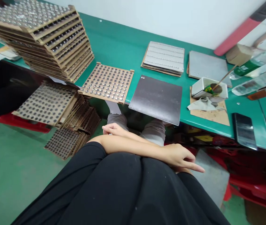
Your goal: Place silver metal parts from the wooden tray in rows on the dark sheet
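My forearms are crossed over my lap. My left hand point(183, 157) rests at the right, its index finger stretched out and nothing in it. On the other side lies my right hand point(114, 128), fingers loosely extended and partly hidden behind my left forearm; I see nothing held. Ahead of them on the green table, a wooden tray point(107, 80) bears rows of small round metal parts. Beside it a dark flat plate point(157, 100) overhangs the table edge, with two small round pieces point(142, 77) at its far left corner. Neither hand touches these.
Tall stacks of filled trays point(60, 47) stand at the left, more point(46, 103) below. Behind the plate lie a pile of grey sheets point(164, 57) and a grey plate point(209, 67). Rightward are a white box point(199, 88), a cloth point(203, 104), a phone point(244, 130) and plastic bottles point(247, 67).
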`<state>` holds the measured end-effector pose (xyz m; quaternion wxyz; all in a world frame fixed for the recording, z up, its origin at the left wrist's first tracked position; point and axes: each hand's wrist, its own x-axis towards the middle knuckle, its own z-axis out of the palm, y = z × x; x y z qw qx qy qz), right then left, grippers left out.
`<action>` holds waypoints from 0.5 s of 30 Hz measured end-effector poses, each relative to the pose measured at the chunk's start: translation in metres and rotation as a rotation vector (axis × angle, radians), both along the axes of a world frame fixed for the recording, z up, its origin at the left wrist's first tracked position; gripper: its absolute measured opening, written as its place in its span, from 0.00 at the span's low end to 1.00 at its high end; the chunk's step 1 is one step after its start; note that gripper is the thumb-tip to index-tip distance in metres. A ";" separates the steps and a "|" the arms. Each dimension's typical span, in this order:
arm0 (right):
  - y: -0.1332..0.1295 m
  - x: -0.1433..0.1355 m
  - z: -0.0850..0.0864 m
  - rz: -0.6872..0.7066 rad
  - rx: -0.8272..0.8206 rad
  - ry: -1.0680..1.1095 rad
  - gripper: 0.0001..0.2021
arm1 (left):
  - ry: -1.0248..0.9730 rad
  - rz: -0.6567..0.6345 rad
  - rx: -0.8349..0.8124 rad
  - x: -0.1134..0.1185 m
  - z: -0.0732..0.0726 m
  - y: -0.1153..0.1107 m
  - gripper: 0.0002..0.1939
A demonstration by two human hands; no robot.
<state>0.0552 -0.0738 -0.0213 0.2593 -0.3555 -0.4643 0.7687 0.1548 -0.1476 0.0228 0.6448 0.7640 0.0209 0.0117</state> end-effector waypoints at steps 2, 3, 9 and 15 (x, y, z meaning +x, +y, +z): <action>0.000 0.000 0.000 0.026 -0.022 0.024 0.18 | 0.000 -0.003 -0.018 0.000 -0.002 0.002 0.27; 0.000 0.000 0.001 0.047 -0.038 0.035 0.18 | 0.003 -0.006 -0.028 0.000 -0.002 0.004 0.26; 0.015 0.004 -0.009 0.041 -0.099 0.066 0.19 | 0.024 -0.002 -0.081 0.001 -0.003 0.022 0.24; 0.032 0.004 -0.023 0.022 -0.215 0.069 0.16 | 0.024 0.023 -0.114 0.002 0.000 0.039 0.22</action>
